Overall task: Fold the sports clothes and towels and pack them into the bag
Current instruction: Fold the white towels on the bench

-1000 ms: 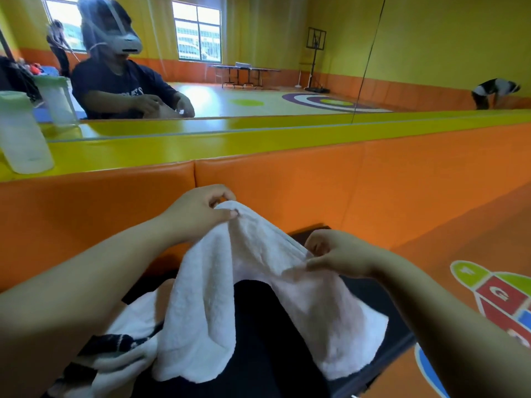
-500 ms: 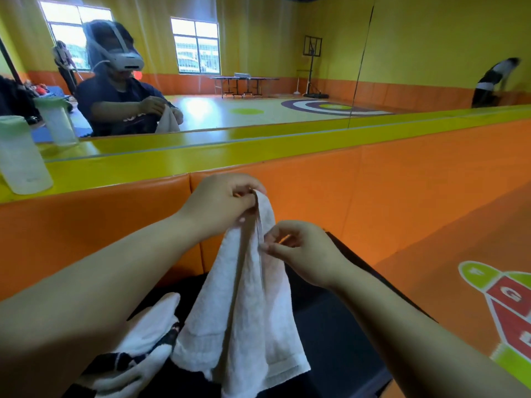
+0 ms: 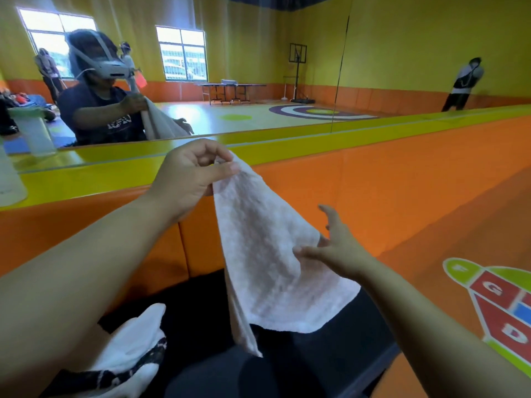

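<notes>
A white towel (image 3: 264, 254) hangs doubled over in the air in front of the orange padded wall. My left hand (image 3: 192, 173) pinches its top corners between thumb and fingers and holds it up. My right hand (image 3: 336, 245) is lower, at the towel's right edge, with fingers spread and the thumb touching the cloth. A white garment with black patterned trim (image 3: 129, 349) lies bunched at the lower left on a black mat (image 3: 201, 311). No bag is visible.
The orange padded wall (image 3: 402, 182) with a yellow ledge runs across in front, topped by a mirror showing the room. A pale plastic bottle (image 3: 11, 179) stands on the ledge at far left. Orange floor with a hopscotch print (image 3: 494, 297) lies to the right.
My left hand lifted the towel higher. My right hand let go of the top corners and dropped to the towel's right edge, fingers now spread.
</notes>
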